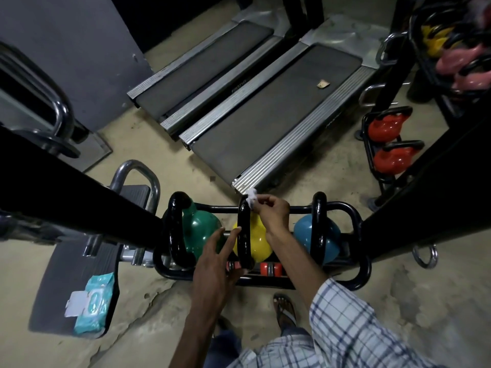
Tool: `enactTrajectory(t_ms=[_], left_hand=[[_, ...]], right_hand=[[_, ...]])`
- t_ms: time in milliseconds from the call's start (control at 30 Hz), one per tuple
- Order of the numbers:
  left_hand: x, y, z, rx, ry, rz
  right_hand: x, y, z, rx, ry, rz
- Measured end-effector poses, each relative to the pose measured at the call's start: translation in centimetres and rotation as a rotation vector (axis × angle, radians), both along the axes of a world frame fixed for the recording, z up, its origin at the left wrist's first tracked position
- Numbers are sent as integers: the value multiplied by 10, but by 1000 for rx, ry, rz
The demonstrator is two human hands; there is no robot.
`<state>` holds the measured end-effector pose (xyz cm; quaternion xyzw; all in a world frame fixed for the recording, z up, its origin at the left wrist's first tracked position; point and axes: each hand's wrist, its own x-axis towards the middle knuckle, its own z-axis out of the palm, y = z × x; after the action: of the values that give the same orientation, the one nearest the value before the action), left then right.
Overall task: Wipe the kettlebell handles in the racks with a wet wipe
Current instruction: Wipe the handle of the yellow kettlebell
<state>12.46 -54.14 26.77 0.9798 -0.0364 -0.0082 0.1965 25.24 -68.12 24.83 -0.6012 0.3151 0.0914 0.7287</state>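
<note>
The right hand [273, 213] pinches the wet wipe [251, 199] at the far end of the yellow kettlebell handle [244, 235], which the left hand [215, 261] touches with straight fingers.

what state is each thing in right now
yellow kettlebell, in rack, handle being wiped
wipe, crumpled, on that handle's top
right hand, pinching the wipe
left hand, fingers straight, by the handle
green kettlebell, in rack, untouched
blue kettlebell, in rack, untouched
wipes pack, flap open
</note>
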Motion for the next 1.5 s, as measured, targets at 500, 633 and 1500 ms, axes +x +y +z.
enactTrajectory(t_ms=[500,633,1500], left_hand=[[2,5,-3,-35,-14,-23],[3,5,-3,-18,0,-26],[3,10,-15,-160,36,-19]], right_hand=[[-116,-9,3,-445,-330,223],[-92,-3,5,-407,-323,161],[68,12,65,-1118,-320,1221]])
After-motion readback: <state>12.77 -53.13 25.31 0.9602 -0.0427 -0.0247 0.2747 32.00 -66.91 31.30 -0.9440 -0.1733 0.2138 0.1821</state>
